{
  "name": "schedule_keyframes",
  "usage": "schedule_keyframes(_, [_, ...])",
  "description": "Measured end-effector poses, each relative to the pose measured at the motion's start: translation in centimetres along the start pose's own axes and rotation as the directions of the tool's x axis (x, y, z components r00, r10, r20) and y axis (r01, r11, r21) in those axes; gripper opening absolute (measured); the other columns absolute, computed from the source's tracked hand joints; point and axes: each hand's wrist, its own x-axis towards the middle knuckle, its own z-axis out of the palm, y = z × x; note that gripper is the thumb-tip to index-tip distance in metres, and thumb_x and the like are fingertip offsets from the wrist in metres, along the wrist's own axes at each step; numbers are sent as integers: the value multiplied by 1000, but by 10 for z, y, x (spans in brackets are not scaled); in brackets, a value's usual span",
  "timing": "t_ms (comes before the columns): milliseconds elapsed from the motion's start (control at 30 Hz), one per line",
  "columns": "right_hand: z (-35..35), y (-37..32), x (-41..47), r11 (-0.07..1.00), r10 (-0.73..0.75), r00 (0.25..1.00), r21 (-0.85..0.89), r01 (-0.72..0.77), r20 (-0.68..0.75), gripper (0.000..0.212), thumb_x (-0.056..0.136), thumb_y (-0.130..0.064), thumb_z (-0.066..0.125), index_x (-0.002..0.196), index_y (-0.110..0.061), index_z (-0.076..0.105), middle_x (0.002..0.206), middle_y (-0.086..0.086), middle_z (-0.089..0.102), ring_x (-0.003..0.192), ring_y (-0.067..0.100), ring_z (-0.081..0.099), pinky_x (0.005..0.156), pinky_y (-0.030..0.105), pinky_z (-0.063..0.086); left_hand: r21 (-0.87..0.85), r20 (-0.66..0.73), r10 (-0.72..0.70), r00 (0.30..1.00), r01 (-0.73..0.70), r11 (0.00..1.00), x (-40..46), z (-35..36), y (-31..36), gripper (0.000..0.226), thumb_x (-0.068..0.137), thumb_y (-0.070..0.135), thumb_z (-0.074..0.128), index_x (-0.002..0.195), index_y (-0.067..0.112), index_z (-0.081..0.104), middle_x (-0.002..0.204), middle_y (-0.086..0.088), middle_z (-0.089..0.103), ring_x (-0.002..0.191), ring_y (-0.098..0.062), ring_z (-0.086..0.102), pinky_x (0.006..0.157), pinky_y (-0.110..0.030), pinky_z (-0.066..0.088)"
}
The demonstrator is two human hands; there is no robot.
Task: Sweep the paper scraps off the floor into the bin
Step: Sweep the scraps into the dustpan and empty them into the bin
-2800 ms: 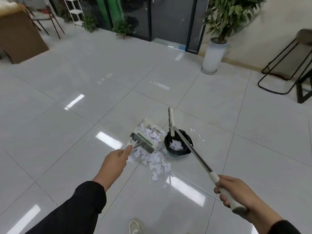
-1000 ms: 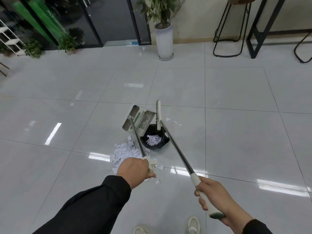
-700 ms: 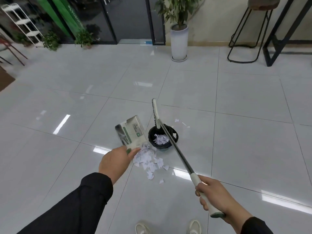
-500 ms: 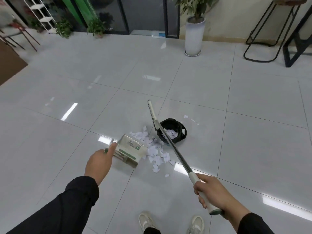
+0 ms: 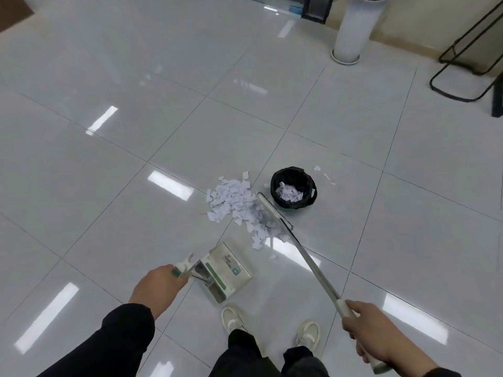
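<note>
While the broom (image 5: 296, 246) is held by its pale grip in the right hand (image 5: 373, 331), with the fingers curled round it, its long metal shaft is slanted away and to the left, and its narrow head is laid on the floor (image 5: 109, 186) along the right edge of the paper scraps (image 5: 239, 208). The scraps are heaped on the white tiles just left of the bin (image 5: 294, 189), and a trail of them is strung back along the broom head towards the person. A few stray bits are seen on the floor beyond the bin, to its right. The bin is lined with a black bag, and some scraps are already gathered inside it. The dustpan (image 5: 224, 270), a metal box with a green stripe, is gripped by its handle in the left hand (image 5: 159, 285); it is kept nearer the person than the pile and apart from it. Whether it is touching the floor cannot be told. Two pale shoes (image 5: 231, 319) are seen below it. A white planter (image 5: 351, 28) is stood far off by the wall.
</note>
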Motion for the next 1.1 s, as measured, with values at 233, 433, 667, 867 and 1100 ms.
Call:
schedule_keyframes(233, [28, -2, 20, 989, 138, 989, -38, -140, -44, 15, 91, -3, 47, 99, -4, 60, 69, 15, 50, 42, 24, 51, 44, 27, 43, 9, 132, 63, 989, -65, 998, 31, 21, 12, 40, 95, 50, 57, 74, 16, 56, 67, 2, 59, 59, -15, 52, 55, -29, 38])
schedule_keyframes(433, [83, -28, 40, 989, 147, 989, -42, -145, 30, 12, 92, -3, 46, 95, -3, 57, 65, 10, 54, 43, 23, 56, 45, 26, 43, -18, 148, 99, 984, -97, 995, 68, 22, 40, 37, 94, 47, 58, 73, 16, 54, 71, 1, 60, 63, -17, 54, 58, -30, 39])
schedule_keyframes(667, [102, -64, 27, 969, 177, 974, 145, -198, 143, 9, 89, -4, 54, 81, -2, 57, 61, 12, 54, 41, 24, 51, 43, 27, 43, -44, 120, 149, 982, -144, 989, 92, 17, 77, 34, 95, 42, 58, 70, 20, 54, 71, 2, 60, 65, -18, 54, 55, -29, 36])
schedule_keyframes(867, [86, -70, -8, 985, 171, 984, 16, -172, 50, 37, 65, -27, 61, 97, -35, 79, 64, -6, 66, 56, 9, 61, 62, 22, 47, -108, 94, 177, 980, -167, 980, 85, 27, 92, 37, 99, 45, 55, 71, 21, 53, 71, 4, 60, 62, -13, 52, 52, -28, 32])
schedule_keyframes(1100, [67, -84, -22, 984, 125, 991, -125, -130, -46, 32, 88, -23, 59, 115, -39, 65, 57, -6, 66, 49, 2, 60, 59, 16, 46, -107, 88, 123, 989, -114, 988, 71, 24, 54, 40, 99, 52, 52, 77, 20, 57, 74, 3, 64, 67, -18, 58, 57, -31, 41])
